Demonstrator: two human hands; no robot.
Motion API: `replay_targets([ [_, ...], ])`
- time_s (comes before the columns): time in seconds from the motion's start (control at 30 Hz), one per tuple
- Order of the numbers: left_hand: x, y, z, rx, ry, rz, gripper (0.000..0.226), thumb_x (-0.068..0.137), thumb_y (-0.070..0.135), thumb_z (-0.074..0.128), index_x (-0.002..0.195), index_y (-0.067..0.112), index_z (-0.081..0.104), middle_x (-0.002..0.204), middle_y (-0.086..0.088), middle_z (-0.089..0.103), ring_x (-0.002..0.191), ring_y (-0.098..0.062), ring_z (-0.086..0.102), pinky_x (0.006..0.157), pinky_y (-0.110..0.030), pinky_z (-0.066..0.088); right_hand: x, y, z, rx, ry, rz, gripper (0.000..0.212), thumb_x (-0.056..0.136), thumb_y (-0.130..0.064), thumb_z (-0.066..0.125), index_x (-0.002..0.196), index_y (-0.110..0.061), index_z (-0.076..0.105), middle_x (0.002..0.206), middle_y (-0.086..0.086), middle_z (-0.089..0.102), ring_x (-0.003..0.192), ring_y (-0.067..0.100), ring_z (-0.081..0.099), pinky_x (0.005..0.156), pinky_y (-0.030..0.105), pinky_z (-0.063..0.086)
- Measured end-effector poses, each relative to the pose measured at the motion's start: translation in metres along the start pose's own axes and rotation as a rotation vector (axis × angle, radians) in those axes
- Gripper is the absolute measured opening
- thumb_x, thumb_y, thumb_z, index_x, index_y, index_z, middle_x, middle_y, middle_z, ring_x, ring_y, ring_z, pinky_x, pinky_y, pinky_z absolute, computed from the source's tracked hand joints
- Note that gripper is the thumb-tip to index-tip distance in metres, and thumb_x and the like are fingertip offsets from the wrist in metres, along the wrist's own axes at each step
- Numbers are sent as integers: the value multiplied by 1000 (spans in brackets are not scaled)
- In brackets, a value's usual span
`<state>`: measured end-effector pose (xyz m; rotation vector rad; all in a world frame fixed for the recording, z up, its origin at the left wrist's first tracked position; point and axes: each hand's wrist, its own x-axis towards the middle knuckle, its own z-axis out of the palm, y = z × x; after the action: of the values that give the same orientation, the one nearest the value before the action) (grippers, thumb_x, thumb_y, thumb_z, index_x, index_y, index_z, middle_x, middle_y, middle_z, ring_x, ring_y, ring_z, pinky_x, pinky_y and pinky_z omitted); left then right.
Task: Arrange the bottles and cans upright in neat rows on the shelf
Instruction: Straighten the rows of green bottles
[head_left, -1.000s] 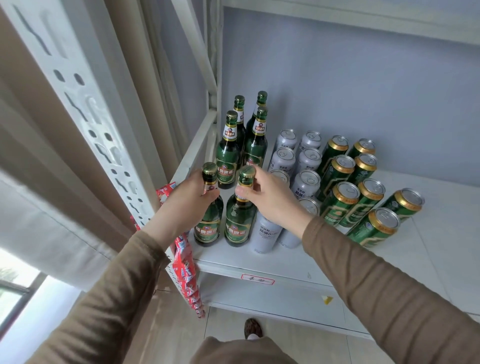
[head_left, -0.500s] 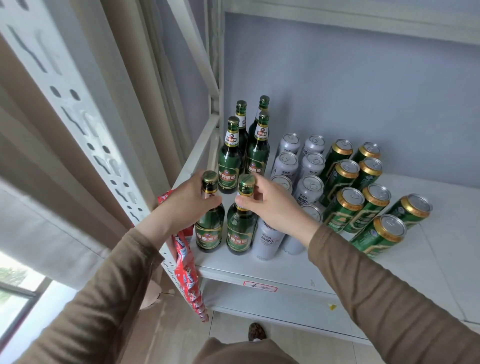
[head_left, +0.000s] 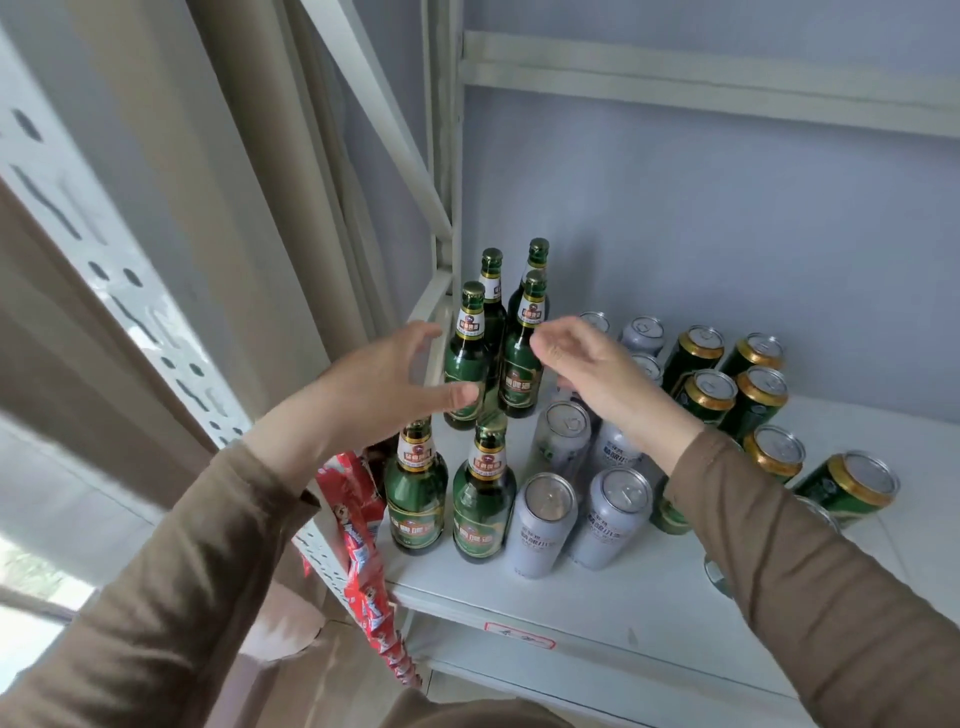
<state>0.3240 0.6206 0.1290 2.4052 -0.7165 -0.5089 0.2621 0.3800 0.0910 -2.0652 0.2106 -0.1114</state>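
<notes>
Several green beer bottles stand upright in two columns at the left end of the white shelf (head_left: 613, 597). The front pair are the left bottle (head_left: 415, 499) and the right bottle (head_left: 483, 506). My left hand (head_left: 379, 389) hovers open above the front left bottle, touching nothing. My right hand (head_left: 587, 374) is open beside the middle right bottle (head_left: 521, 358), fingers loosely curled, holding nothing. To the right stand silver cans (head_left: 543, 525) in two columns, then green cans with gold rims (head_left: 709, 395). One green can (head_left: 847, 483) stands apart at the far right.
A perforated white upright (head_left: 104, 270) frames the shelf on the left, with a strip of red snack packets (head_left: 363, 566) hanging from it. A higher shelf beam (head_left: 701, 83) runs above. Bare shelf lies to the right of the cans. A label (head_left: 519, 635) marks the front edge.
Both hands have let go of the caps of the two front bottles and lifted up and back toward the middle pair. The camera has moved closer.
</notes>
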Motion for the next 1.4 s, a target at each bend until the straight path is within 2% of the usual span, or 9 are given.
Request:
replay_targets([
  [0.07, 16, 21, -11, 110, 56, 34, 83, 83, 70, 59, 152, 35, 29, 155, 8, 40, 136, -18, 45, 113, -40, 36, 26, 4, -10, -35, 95, 3, 48, 93, -48, 61, 134, -25, 52, 131, -14, 57, 111, 0, 57, 92, 23, 44],
  [0.17, 58, 46, -23, 213, 130, 55, 67, 93, 53, 61, 150, 27, 38, 148, 2, 47, 127, -22, 51, 100, -36, 42, 67, 9, -20, -109, 139, -8, 59, 94, -38, 65, 144, -18, 39, 148, 0, 46, 127, 15, 49, 106, 36, 40],
  [0.27, 105, 53, -23, 316, 152, 68, 63, 94, 38, 63, 148, 16, 41, 144, -6, 51, 125, -26, 53, 100, -37, 45, 106, 14, -21, -192, 128, -2, 65, 92, -33, 68, 147, -17, 35, 149, 7, 43, 130, 24, 47, 107, 40, 40],
  [0.4, 148, 54, -13, 591, 39, 79, 55, 94, 30, 64, 142, 9, 49, 141, -11, 55, 127, -30, 52, 104, -40, 44, 140, 19, -16, -300, 9, 23, 57, 91, -34, 68, 140, -19, 42, 134, 11, 53, 117, 30, 56, 100, 43, 47],
  [0.53, 169, 46, -2, 706, -59, 56, 48, 95, 25, 65, 140, 10, 55, 135, -9, 58, 124, -29, 54, 99, -36, 44, 155, 25, -11, -406, 27, -1, 37, 95, -30, 61, 126, -16, 47, 116, 10, 58, 99, 28, 59, 87, 43, 51],
  [0.63, 175, 38, -1, 688, -28, 56, 28, 95, 13, 59, 121, 9, 68, 119, -10, 67, 110, -28, 62, 84, -32, 46, 151, 23, -8, -433, 36, -39, 23, 99, -23, 55, 118, -12, 49, 103, 10, 57, 87, 28, 56, 68, 34, 43],
  [0.73, 172, 36, -3, 704, -21, 47, 23, 95, 12, 58, 112, 5, 71, 112, -12, 70, 103, -29, 64, 80, -33, 47, 141, 21, -3, -511, 13, -135, 15, 99, -18, 54, 112, -12, 49, 96, 6, 56, 83, 26, 54, 63, 32, 37],
  [1.07, 142, 34, -4, 743, -104, 4, 29, 91, 16, 69, 119, 10, 70, 121, -6, 67, 111, -25, 61, 87, -32, 46, 83, 8, 14, -574, -127, -224, 14, 99, -23, 55, 105, -24, 43, 92, 3, 61, 77, 21, 57, 55, 26, 34],
  [1.4, 126, 37, -3, 766, -170, -15, 31, 90, 18, 71, 121, 10, 69, 117, -7, 69, 98, -23, 63, 82, -30, 47, 56, 8, 22, -603, -70, -277, 21, 96, -24, 61, 110, -14, 49, 71, -7, 49, 61, 11, 47, 50, 27, 27],
])
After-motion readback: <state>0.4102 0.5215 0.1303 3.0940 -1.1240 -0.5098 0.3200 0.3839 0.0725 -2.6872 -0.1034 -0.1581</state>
